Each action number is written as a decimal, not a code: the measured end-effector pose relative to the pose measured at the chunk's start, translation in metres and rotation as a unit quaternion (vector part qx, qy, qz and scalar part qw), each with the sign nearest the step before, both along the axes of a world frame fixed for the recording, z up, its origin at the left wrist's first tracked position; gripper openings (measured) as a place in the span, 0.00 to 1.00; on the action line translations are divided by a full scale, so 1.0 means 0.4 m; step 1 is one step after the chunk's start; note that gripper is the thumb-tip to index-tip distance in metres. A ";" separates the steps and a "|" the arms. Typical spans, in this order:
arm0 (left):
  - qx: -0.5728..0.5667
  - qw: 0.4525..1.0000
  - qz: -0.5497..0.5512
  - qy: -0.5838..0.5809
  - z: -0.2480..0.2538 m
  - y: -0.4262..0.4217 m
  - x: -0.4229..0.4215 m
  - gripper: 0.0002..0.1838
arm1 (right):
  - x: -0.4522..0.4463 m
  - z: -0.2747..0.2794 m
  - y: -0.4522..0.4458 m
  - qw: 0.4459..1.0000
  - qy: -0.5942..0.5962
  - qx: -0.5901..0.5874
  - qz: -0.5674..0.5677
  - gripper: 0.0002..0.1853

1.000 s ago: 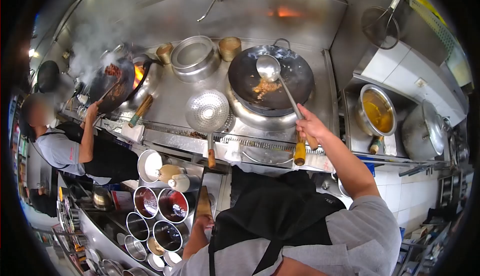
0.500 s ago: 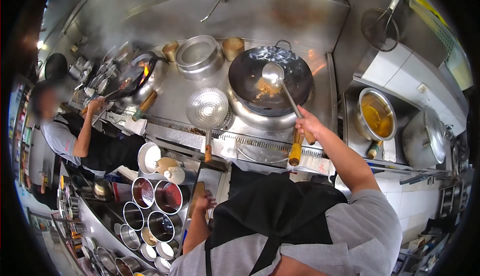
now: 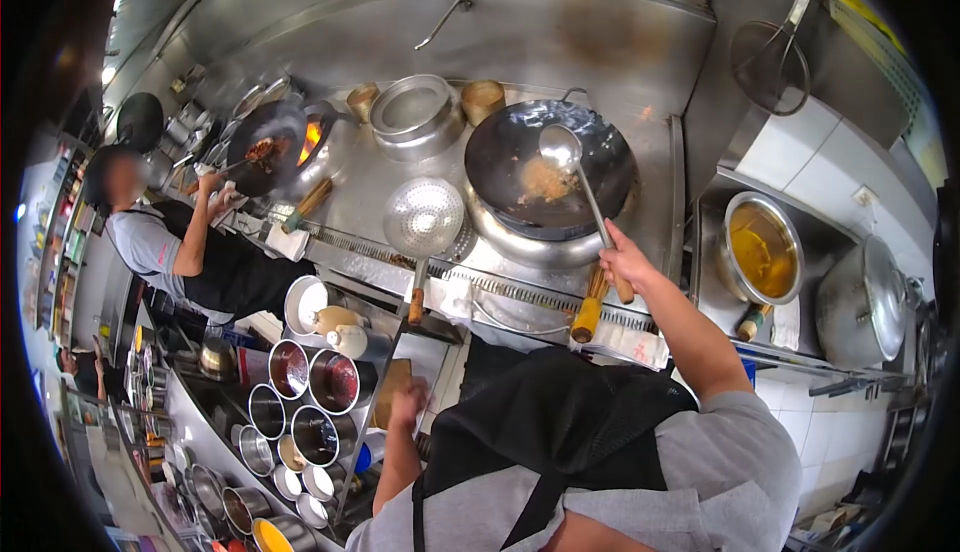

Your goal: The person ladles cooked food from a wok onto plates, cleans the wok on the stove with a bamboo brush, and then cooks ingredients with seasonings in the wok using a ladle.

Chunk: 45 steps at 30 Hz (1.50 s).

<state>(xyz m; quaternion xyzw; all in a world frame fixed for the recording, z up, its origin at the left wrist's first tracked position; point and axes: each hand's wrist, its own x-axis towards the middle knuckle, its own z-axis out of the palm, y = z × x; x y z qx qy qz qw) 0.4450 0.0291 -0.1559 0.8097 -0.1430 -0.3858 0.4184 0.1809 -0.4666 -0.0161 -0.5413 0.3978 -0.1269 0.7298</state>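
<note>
My right hand (image 3: 627, 260) grips the wooden handle of a long metal ladle (image 3: 561, 148). The ladle's bowl rests over small pale-brown bits of food (image 3: 543, 181) in a large dark wok (image 3: 495, 167) on the stove. My left hand (image 3: 407, 402) hangs low at my left side, beside an upright brown board (image 3: 391, 382); motion blurs its fingers. Left of the wok lies a perforated strainer (image 3: 424, 216) with a wooden handle. A yellow-bound brush (image 3: 588, 318) sits at the stove's front edge, just below my right hand.
A co-worker (image 3: 165, 242) at the left handles another wok (image 3: 262, 157) beside a flame. Several sauce pots (image 3: 333, 380) stand low on my left. On the right are a bowl of yellow oil (image 3: 762, 247) and a lidded pot (image 3: 860, 297). A metal pot (image 3: 413, 117) stands behind the strainer.
My ladle has shifted slightly up in the wok, and more of the food shows, spread wider. The co-worker's wok has tipped so that its contents show. My left hand has moved little.
</note>
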 end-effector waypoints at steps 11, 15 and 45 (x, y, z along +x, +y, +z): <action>-0.453 0.679 -0.392 -0.423 1.193 -0.398 -0.320 0.11 | 0.024 0.018 -0.041 0.998 0.042 0.037 0.035 0.44; -0.310 0.675 -0.478 -0.468 1.258 -0.422 -0.398 0.06 | -0.053 0.105 0.034 0.990 -0.047 0.132 0.032 0.40; -0.184 0.932 -0.090 0.298 0.277 -0.033 -0.196 0.10 | 0.017 0.099 0.071 0.999 0.013 0.018 -0.037 0.42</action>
